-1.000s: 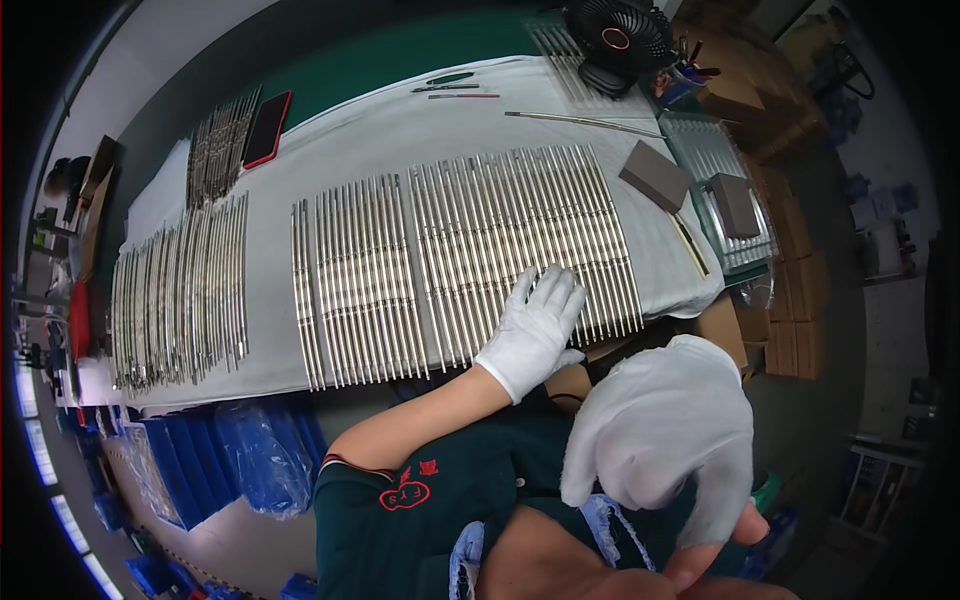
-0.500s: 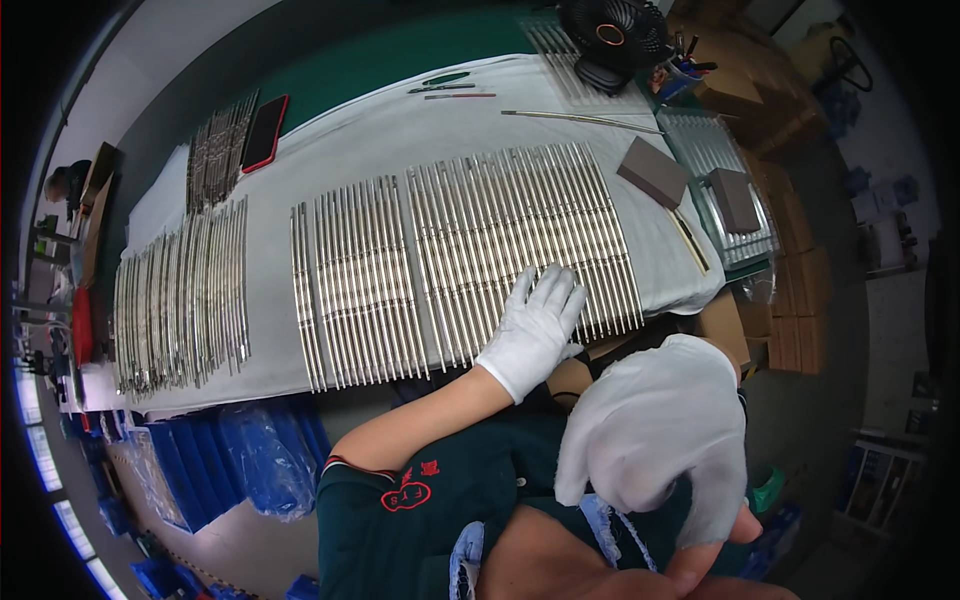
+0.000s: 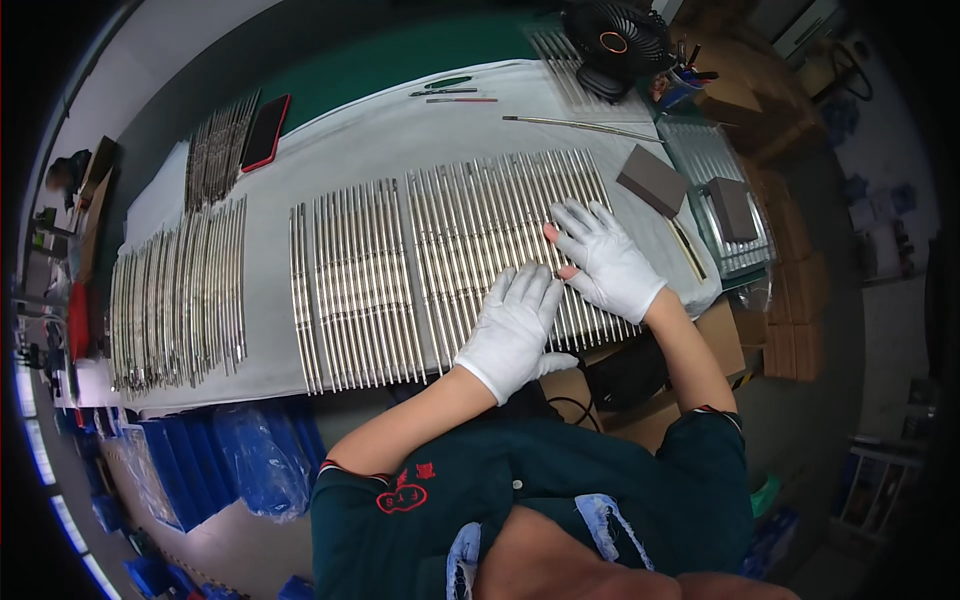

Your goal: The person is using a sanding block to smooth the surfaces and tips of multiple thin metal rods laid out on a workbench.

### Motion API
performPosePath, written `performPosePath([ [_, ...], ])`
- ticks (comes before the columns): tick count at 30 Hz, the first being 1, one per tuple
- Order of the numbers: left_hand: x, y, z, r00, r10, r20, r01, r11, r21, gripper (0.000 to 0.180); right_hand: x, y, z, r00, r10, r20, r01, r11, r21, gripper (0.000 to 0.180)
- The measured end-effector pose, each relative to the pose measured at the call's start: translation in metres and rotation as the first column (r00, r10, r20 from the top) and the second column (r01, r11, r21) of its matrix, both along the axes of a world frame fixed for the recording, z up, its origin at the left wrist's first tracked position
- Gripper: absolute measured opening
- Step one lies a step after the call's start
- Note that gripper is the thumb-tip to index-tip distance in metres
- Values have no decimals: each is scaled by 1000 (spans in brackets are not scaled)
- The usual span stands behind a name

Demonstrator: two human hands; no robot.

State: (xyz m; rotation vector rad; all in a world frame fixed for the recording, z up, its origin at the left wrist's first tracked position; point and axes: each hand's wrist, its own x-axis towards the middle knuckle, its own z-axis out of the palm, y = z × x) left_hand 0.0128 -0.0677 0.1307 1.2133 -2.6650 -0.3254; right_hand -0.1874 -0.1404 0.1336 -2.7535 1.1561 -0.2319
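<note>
White cloth [image 3: 400, 130] covers our long bench. We press our white-gloved left hand [image 3: 515, 325] and right hand [image 3: 603, 258] flat, fingers spread, gripping nothing, on the row of thin shiny metal rods [image 3: 450, 250] lying directly beneath both palms.

A small black round desk fan [image 3: 612, 42] is sitting at about one o'clock at the far end of the white cloth-covered table [image 3: 400, 130], with a flat phone in a red case [image 3: 266, 131] lying near eleven o'clock and a green pen [image 3: 447, 82] and a red pen [image 3: 459, 99] resting around twelve. Two grey rectangular blocks [image 3: 652, 180] [image 3: 733, 208] are lying toward two o'clock. Blue plastic-wrapped bundles [image 3: 215, 465] are standing under the table's near edge at about seven o'clock.
</note>
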Motion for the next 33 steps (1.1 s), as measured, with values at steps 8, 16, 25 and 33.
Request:
performPosePath([
  [8,30,-9,8,996,76,36,-76,997,2,97,-37,-3,2,999,-44,-10,44,998,-33,58],
  [16,62,-13,9,947,306,99,-300,951,-72,101,9,5,23,993,116,-10,-116,993,9,66],
  [25,67,-10,5,921,372,113,-368,928,-56,96,59,-6,7,957,283,-69,-281,959,37,66],
  [33,70,-9,-1,936,347,54,-341,935,-96,93,17,-3,7,975,159,-153,-161,987,-6,69],
])
